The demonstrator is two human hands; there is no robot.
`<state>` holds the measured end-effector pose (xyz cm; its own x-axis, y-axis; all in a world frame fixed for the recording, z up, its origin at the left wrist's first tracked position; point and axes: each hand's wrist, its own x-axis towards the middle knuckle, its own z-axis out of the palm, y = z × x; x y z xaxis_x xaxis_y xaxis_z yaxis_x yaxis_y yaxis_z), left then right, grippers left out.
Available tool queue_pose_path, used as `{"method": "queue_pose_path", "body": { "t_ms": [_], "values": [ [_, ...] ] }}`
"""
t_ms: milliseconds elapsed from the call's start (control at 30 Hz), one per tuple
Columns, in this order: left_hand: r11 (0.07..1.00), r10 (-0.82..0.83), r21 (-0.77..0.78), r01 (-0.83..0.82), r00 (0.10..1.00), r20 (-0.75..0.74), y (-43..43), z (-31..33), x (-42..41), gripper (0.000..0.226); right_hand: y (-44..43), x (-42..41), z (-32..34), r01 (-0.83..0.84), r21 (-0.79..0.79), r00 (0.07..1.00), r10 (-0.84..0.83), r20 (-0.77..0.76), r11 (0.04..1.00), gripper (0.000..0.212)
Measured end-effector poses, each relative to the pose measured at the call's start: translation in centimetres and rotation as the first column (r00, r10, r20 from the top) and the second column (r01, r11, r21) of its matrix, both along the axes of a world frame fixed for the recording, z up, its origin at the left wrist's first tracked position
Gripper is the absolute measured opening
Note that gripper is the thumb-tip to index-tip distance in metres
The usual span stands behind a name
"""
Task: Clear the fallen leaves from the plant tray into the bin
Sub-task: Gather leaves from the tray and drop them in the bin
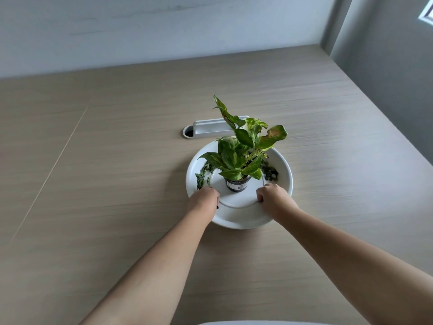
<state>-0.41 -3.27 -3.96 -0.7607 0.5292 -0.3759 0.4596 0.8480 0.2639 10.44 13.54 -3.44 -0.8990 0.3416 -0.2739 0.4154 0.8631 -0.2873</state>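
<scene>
Gripping round white tray (282,165): left hand (203,200), right hand (274,198); crinkled leaves (203,172).

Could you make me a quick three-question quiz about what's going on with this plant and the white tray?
1. True or false: both hands are on the near side of the tray.
2. Where do the fallen leaves lie? A) on the table B) in the tray, either side of the pot C) in the bin
3. What stands in the tray's middle?

Key:
1. True: left hand, right hand.
2. B: leaves left, more right.
3. A small potted plant.
</scene>
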Motion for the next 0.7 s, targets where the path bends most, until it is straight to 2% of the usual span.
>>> {"method": "queue_pose_path", "body": {
  "t_ms": [67,167,267,300,367,433,500,600,700],
  "values": [
    [0.999,0.019,0.036,-0.02,0.999,0.029,0.2,0.1,-0.1,0.021,0.0,0.0,0.1,0.015,-0.021,1.0,-0.015,-0.003,1.0,0.018],
    [0.993,0.021,0.117,-0.022,1.0,0.011,-0.1,0.2,-0.3,0.022,0.1,-0.2,0.5,0.067,-0.077,0.998,-0.069,-0.015,0.995,0.021],
    [0.932,0.199,0.299,-0.207,0.978,0.059,-0.9,1.0,-0.8,0.014,1.0,-0.4,1.8,0.219,-0.203,0.961,-0.247,-0.125,0.954,0.021],
    [0.876,0.28,0.372,-0.308,0.951,0.129,-1.3,1.6,-0.8,0.011,1.3,-0.3,2.3,0.261,-0.241,0.939,-0.304,-0.161,0.935,0.02],
    [0.688,0.398,0.507,-0.519,0.854,0.336,-2.3,2.6,-1.0,0.017,1.9,0.1,3.3,0.318,-0.295,0.898,-0.386,-0.21,0.901,0.019],
    [0.537,0.418,0.55,-0.639,0.768,0.485,-3.2,3.6,-0.7,0.022,2.1,0.8,4.0,0.365,-0.369,0.859,-0.462,-0.219,0.854,0.017],
    [0.463,0.402,0.565,-0.683,0.729,0.554,-3.8,4.4,0.1,0.022,2.0,1.7,4.4,0.374,-0.412,0.845,-0.488,-0.218,0.831,0.016],
    [0.428,0.384,0.565,-0.706,0.708,0.593,-3.3,5.0,2.3,0.022,2.1,3.7,5.3,0.337,-0.443,0.848,-0.473,-0.241,0.831,0.015],
    [0.48,0.334,0.558,-0.677,0.729,0.598,-1.0,5.4,6.0,0.022,3.3,7.4,6.4,0.338,-0.468,0.83,-0.493,-0.26,0.817,0.017]
  ]
}}
